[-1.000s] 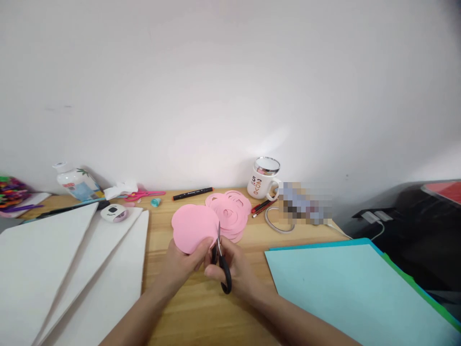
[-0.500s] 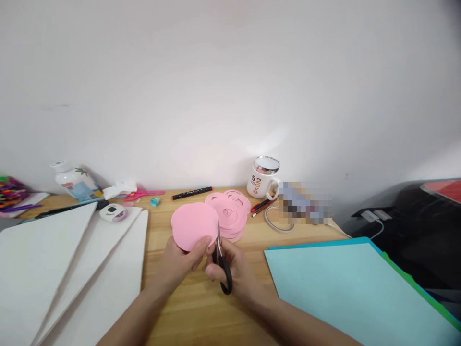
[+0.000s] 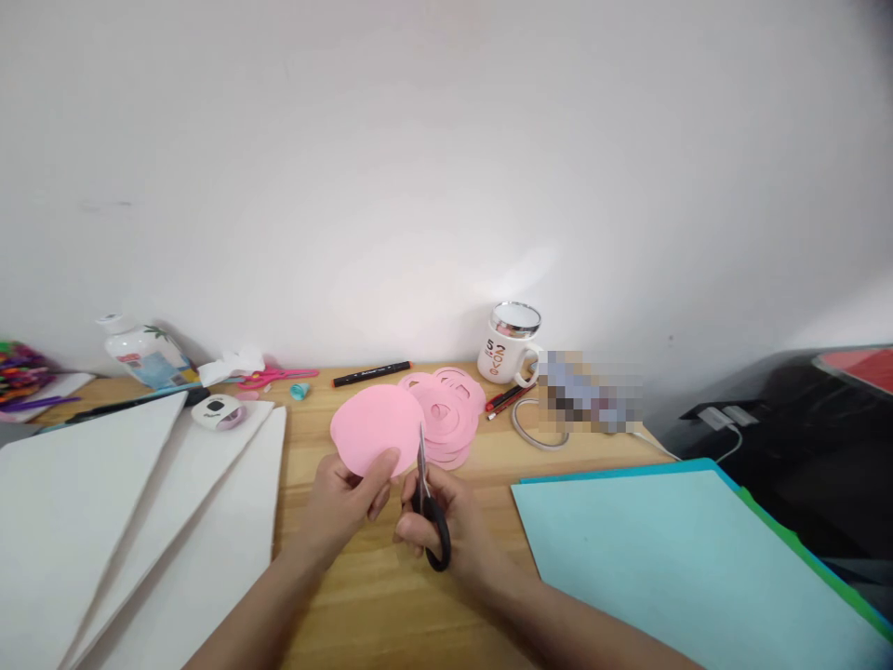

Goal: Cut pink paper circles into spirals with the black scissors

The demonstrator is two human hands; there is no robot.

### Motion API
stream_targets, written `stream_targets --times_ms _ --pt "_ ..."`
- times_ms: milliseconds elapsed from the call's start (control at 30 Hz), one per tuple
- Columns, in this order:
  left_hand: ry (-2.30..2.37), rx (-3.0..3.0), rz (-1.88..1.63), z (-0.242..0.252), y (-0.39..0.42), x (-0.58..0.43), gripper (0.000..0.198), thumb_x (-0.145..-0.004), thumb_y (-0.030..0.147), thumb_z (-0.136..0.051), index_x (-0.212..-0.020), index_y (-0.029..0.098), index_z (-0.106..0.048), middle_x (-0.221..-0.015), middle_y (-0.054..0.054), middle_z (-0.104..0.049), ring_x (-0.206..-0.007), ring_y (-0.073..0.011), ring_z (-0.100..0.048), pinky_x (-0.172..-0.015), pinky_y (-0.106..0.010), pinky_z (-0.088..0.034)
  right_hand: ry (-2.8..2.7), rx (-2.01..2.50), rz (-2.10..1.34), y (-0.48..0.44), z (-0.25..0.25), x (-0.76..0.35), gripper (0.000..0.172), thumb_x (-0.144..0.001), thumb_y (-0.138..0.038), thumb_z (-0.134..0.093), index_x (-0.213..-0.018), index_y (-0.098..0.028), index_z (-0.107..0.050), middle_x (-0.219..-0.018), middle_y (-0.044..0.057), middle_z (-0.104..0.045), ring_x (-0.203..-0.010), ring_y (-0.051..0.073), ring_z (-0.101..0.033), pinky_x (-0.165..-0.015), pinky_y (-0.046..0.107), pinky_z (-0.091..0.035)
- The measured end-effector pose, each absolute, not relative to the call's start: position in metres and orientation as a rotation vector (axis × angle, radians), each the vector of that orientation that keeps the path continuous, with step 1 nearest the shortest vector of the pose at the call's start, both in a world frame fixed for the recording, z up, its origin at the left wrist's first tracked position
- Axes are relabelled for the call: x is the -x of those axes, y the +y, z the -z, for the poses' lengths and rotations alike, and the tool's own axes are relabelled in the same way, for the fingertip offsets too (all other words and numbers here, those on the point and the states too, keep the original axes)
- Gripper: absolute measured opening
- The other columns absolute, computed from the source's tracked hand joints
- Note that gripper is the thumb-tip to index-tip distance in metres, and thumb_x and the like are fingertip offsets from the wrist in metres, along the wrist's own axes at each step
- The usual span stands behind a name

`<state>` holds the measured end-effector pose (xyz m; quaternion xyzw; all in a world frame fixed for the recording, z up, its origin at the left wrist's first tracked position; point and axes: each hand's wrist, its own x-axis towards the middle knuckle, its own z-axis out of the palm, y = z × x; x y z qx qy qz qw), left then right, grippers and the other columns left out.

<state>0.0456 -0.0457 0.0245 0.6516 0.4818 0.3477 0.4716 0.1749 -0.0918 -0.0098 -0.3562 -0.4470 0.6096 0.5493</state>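
Note:
Between its thumb and fingers, my left hand (image 3: 355, 493) pinches a rounded piece of pink paper (image 3: 373, 428) at its lower edge. My right hand (image 3: 453, 526) is closed around the black handles of a pair of scissors (image 3: 431, 512). The scissor blades point away from me and lie against the paper's right edge. Behind and to the right, a pile of pink paper cutouts (image 3: 450, 409) with curved strips and rings lies on the wooden table (image 3: 363, 614), partly covered by the held piece.
White boards (image 3: 209, 521) overlap at left with a small white device (image 3: 219, 411) on them. Pink scissors (image 3: 279, 375), a black marker (image 3: 372, 374), and a white mug (image 3: 508, 344) stand or lie along the wall. Light blue sheets (image 3: 670, 549) cover the right side.
The pink paper has turned slightly in my left hand, and its outline now looks rounder. My left thumb has shifted a little up and left. The scissors stay almost in place.

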Motion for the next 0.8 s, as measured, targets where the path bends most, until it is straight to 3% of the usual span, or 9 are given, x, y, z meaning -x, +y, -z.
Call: stream_targets --times_ms 167,367,800 --pt "1.274 -1.563 -0.923 -0.0295 -0.0488 -0.0509 0.041 -0.068 0.043 -0.057 -0.038 0.019 -0.041 -0.031 0.005 -0.037 -0.033 -0.0084 -0.035 -0.036 -0.020 -0.034 -1.078 0.775 -1.447 -0.0931 0.0121 -0.1717 0.034 -0.061 -0.039 -0.072 -0.071 -0.019 -0.046 -0.058 -0.006 -0.048 -0.041 0.006 -0.039 -0.040 0.019 -0.031" --pt "1.256 -1.502 -0.872 -0.0305 -0.0496 -0.0516 0.028 -0.062 0.039 -0.061 -0.051 0.017 -0.049 -0.036 0.006 -0.039 -0.034 -0.0080 -0.034 -0.032 -0.019 -0.028 -1.091 0.786 -1.405 -0.0908 0.0074 -0.1740 0.040 -0.058 -0.044 -0.074 -0.072 -0.018 -0.045 -0.061 -0.005 -0.044 -0.052 0.009 -0.037 -0.048 0.020 -0.030" --pt "1.145 -1.476 -0.857 -0.0258 -0.0472 -0.0466 0.026 -0.066 0.038 -0.062 -0.055 0.017 -0.050 -0.036 0.006 -0.039 -0.034 -0.0071 -0.032 -0.033 -0.018 -0.026 -1.085 0.775 -1.390 -0.0920 0.0075 -0.1738 0.040 -0.060 -0.047 -0.071 -0.074 -0.019 -0.047 -0.059 -0.005 -0.044 -0.052 0.010 -0.036 -0.046 0.021 -0.029"
